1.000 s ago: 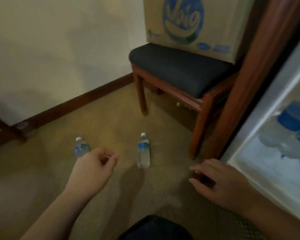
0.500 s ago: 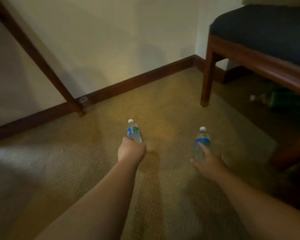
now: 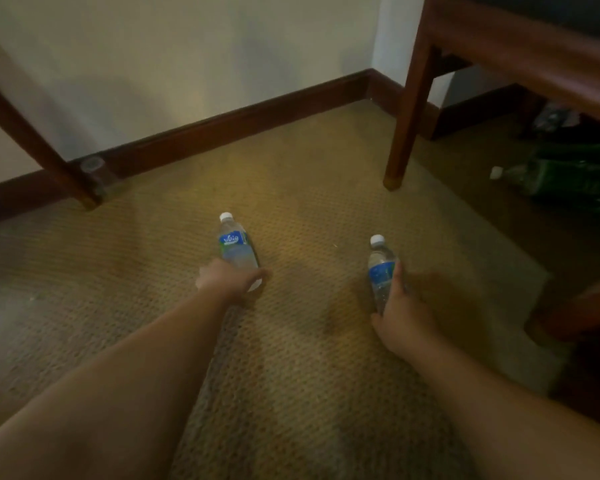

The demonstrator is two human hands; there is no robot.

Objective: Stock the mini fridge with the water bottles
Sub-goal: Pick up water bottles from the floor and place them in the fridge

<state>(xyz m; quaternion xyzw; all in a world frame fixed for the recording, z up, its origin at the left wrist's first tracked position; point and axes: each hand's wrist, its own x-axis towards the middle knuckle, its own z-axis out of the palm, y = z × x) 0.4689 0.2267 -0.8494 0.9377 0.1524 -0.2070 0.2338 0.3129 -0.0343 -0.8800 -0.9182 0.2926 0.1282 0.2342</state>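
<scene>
Tan woven carpet floor (image 3: 291, 358) is filling most of the view, lit warm in the middle and dimmer at the edges. A cream wall (image 3: 187, 57) is running behind it with a dark wood baseboard (image 3: 243, 123) turning a corner just left of the chair leg (image 3: 407, 112). Far left of that chair leg, a slanted dark wood leg (image 3: 35, 143) is coming down to the carpet, next to a small clear cup-like thing, too blurry to name.

Left hand (image 3: 227, 280) is reaching out well left of and nearer than the chair leg, fingers curling around the lower body of the left water bottle (image 3: 237, 245). That bottle is clear plastic with a white cap and blue label, leaning on the carpet, cap pointing away.

Right hand (image 3: 400, 311) is lying nearer than the chair leg, fingers and thumb wrapping the lower half of the right water bottle (image 3: 381, 271). Same look: clear, white cap, blue label band, standing nearly upright on the carpet.

Right of the chair leg, under the wooden chair frame (image 3: 520, 53), a green plastic-wrapped bundle (image 3: 568, 174) is lying in shadow with one white cap showing at its left end.
</scene>
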